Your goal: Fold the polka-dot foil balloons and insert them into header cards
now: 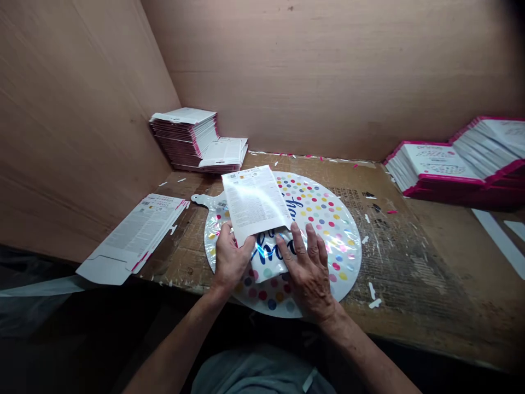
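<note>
A flat round foil balloon [340, 241] with coloured dots and dark blue lettering lies on the work surface, its tail pointing left. On top of it is a folded foil balloon [268, 268] of the same pattern, partly under a white printed card sleeve [256, 200]. My left hand [232, 254] grips the sleeve's lower left corner, thumb on top. Spread over the folded balloon, my right hand [309, 262] presses down with its fingertips close to the sleeve's lower right edge. Whether the folded balloon reaches inside the sleeve I cannot tell.
Flat printed card sleeves [135, 235] lie at the left edge. A stack of sleeves [184, 137] stands in the back left corner, and pink-edged stacks [443, 164] stand at the right. Paper scraps [374, 302] litter the cardboard surface. Wooden panels [328, 76] close the back and left.
</note>
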`<state>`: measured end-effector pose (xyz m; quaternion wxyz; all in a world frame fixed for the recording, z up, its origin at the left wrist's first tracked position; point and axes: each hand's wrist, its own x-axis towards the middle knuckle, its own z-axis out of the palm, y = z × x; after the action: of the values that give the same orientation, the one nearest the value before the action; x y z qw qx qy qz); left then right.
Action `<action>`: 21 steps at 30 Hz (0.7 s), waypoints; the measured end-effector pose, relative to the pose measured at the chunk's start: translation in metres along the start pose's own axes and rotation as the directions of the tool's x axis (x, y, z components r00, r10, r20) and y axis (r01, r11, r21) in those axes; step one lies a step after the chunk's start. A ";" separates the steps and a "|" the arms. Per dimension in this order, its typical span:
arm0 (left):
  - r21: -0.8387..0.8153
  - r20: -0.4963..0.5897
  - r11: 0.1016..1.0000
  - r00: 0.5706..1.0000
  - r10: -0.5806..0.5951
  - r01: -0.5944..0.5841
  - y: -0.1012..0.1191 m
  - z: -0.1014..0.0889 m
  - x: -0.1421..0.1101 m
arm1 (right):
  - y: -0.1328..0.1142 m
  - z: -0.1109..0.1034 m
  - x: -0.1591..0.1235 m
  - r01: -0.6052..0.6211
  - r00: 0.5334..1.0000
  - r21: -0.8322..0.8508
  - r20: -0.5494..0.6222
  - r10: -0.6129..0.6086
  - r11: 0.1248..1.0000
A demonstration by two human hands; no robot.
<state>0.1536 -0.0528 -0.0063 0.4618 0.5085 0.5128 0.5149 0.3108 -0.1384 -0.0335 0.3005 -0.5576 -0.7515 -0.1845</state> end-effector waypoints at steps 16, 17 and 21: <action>-0.659 0.428 0.631 0.894 -0.134 0.410 0.003 0.032 0.009 | 0.003 0.007 0.004 0.173 0.981 0.358 0.023 -0.194 0.917; -0.678 0.431 0.597 0.890 -0.151 0.429 0.001 0.036 0.007 | 0.001 0.011 0.005 0.132 0.985 0.334 0.058 -0.161 0.933; -0.667 0.526 0.457 0.806 -0.271 0.589 -0.001 0.050 -0.019 | -0.006 0.031 0.017 -0.090 0.976 0.192 0.210 0.049 0.977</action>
<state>0.2041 -0.0685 -0.0109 0.8387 0.1738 0.2446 0.4545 0.2940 -0.1087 -0.0453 0.2826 -0.5665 -0.7731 -0.0390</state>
